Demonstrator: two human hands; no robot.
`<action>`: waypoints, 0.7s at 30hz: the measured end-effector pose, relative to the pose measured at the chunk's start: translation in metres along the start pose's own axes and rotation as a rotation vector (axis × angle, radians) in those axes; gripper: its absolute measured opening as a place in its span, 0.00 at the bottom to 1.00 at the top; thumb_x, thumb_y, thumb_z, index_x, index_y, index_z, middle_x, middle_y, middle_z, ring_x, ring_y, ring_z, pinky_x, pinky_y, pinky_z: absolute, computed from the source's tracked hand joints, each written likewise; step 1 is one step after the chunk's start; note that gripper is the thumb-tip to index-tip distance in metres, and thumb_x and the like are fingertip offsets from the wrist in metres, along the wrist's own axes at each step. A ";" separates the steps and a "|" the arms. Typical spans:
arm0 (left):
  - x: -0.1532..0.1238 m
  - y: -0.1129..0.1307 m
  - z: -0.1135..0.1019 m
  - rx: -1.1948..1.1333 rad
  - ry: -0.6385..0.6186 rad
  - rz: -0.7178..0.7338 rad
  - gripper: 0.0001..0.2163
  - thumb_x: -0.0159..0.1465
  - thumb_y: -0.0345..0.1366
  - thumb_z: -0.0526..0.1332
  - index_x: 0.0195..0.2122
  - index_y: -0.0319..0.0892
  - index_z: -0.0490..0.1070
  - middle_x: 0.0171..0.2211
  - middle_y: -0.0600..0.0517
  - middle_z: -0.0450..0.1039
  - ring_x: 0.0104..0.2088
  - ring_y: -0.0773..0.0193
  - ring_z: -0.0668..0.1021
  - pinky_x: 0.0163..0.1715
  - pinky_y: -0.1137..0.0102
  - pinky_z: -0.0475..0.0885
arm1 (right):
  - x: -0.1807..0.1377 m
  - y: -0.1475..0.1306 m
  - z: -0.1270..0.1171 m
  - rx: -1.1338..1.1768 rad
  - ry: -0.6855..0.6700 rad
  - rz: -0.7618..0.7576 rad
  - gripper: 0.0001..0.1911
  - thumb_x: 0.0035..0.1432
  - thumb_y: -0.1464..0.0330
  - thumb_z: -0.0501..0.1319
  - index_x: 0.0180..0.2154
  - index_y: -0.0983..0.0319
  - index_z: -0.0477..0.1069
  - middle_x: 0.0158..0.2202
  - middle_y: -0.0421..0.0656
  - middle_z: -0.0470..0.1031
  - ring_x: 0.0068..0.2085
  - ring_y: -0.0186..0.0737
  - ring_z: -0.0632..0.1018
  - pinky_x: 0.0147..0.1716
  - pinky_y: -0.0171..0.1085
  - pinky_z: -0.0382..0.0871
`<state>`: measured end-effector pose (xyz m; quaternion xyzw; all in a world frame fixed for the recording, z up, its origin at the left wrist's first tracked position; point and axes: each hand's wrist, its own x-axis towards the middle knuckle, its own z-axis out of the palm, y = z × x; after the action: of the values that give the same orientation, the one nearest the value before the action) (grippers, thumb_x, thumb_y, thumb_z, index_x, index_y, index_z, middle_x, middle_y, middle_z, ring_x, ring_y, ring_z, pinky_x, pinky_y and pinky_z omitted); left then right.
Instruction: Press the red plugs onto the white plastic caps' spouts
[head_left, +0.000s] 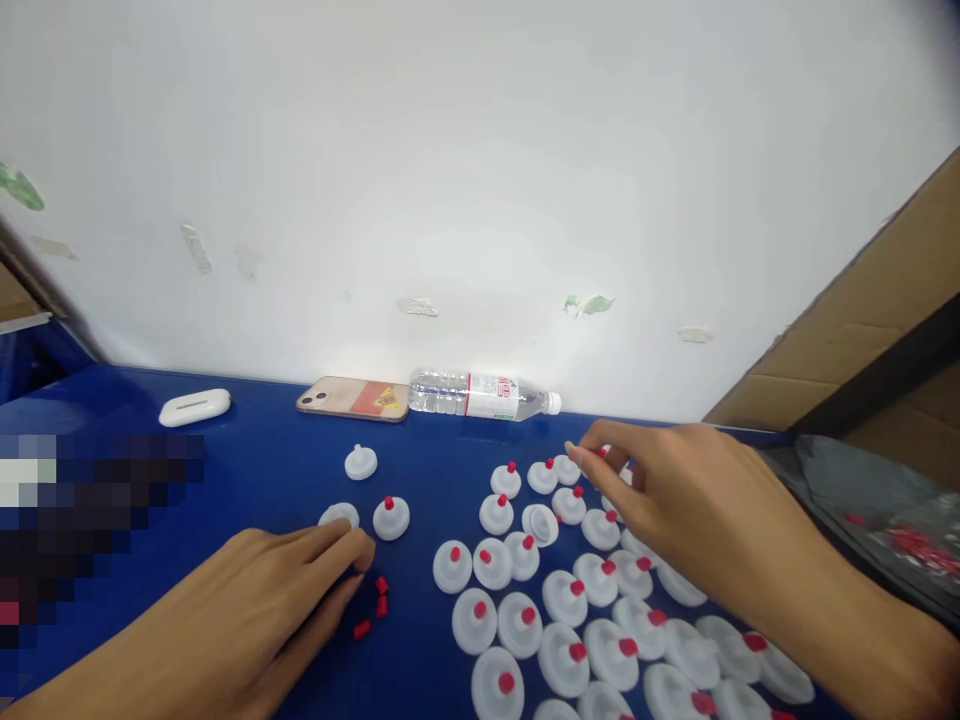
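Note:
My left hand [292, 580] rests on the blue table with its fingers curled together. They overlap the near edge of a white plastic disc [339, 514]; what they grip, if anything, is hidden. Three small red caps [382, 605] lie just right of its fingertips. Close by are a white disc with a red cap on its stem [391, 518] and a white disc with a bare stem [361, 462]. My right hand [660, 470] reaches over the right-hand group, thumb and finger closed at the top of a white disc [568, 470]. Its stem is hidden by the fingertips.
Many red-capped white discs [498, 682] spread across the right side of the table [420, 660]. Along the wall lie a water bottle [491, 395], a phone [352, 398] and a white case [195, 407]. At right are cardboard [847, 300] and a plastic bag with red pieces [892, 530].

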<state>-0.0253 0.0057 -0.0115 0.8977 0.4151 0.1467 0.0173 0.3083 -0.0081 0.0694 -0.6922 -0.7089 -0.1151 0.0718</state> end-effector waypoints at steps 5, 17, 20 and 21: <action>0.007 -0.006 -0.008 0.050 0.065 -0.133 0.16 0.74 0.46 0.48 0.51 0.48 0.70 0.45 0.50 0.76 0.26 0.64 0.79 0.30 0.67 0.73 | -0.002 -0.001 0.000 0.017 0.050 -0.005 0.14 0.68 0.56 0.55 0.35 0.52 0.77 0.22 0.37 0.76 0.21 0.40 0.74 0.21 0.37 0.51; 0.007 -0.013 -0.002 -0.102 0.258 -0.251 0.16 0.69 0.54 0.57 0.46 0.51 0.76 0.35 0.57 0.81 0.26 0.65 0.79 0.25 0.73 0.74 | -0.019 -0.019 -0.013 0.258 0.201 -0.132 0.09 0.67 0.59 0.58 0.38 0.51 0.76 0.18 0.33 0.73 0.18 0.37 0.74 0.17 0.35 0.58; -0.007 0.004 0.004 -0.254 0.390 -0.172 0.09 0.68 0.49 0.62 0.44 0.55 0.77 0.41 0.59 0.83 0.37 0.61 0.84 0.42 0.69 0.79 | -0.032 -0.033 -0.017 0.337 0.272 -0.263 0.14 0.67 0.56 0.59 0.52 0.50 0.71 0.32 0.35 0.82 0.27 0.39 0.81 0.21 0.35 0.70; -0.013 0.009 0.008 -0.274 0.411 -0.121 0.08 0.68 0.48 0.62 0.43 0.57 0.77 0.43 0.59 0.83 0.42 0.59 0.84 0.47 0.66 0.79 | -0.036 -0.039 -0.016 0.346 0.288 -0.325 0.18 0.68 0.54 0.58 0.56 0.50 0.68 0.39 0.37 0.83 0.32 0.40 0.84 0.25 0.35 0.75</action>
<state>-0.0244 -0.0094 -0.0207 0.8118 0.4394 0.3795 0.0629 0.2699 -0.0477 0.0725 -0.5232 -0.8023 -0.0995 0.2694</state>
